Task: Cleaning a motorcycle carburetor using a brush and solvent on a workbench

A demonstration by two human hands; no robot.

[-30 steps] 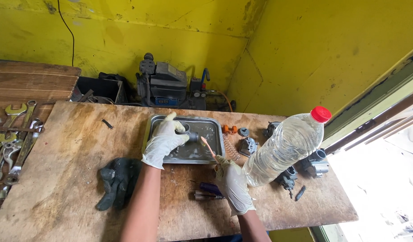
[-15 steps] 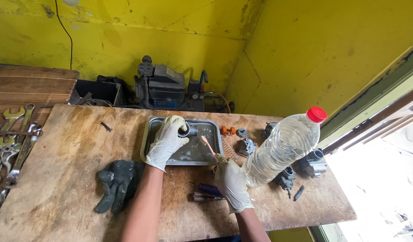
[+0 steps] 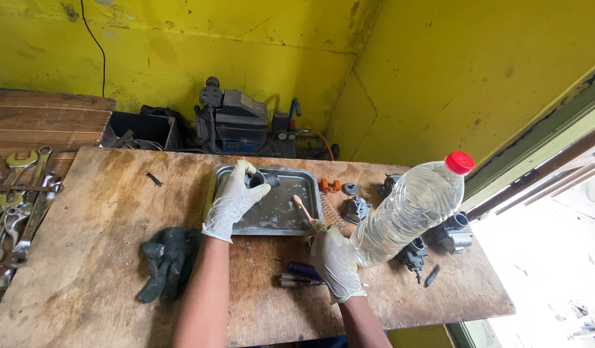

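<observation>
Yellow walls close in behind and to the right of the worn wooden bench (image 3: 104, 270). Left hand (image 3: 233, 201), in a pale glove, is wrapped around a small dark cylindrical part (image 3: 261, 180), holding it over the metal tray (image 3: 307, 177) near the bench's back edge; soapy liquid lies in the tray. Right hand (image 3: 336, 258) grips a small brush (image 3: 302, 207), bristles up at the tray's right rim. Big clear bottle with a red cap (image 3: 413, 209) stands just beside that hand, crowding the right side along with grey metal parts (image 3: 452, 233). Dark gloves (image 3: 167, 261) lie left of the forearm; screwdrivers (image 3: 300, 274) lie near the front edge. Spanners (image 3: 17, 206) hang off the left edge. Bare wood shows at the front left corner.
</observation>
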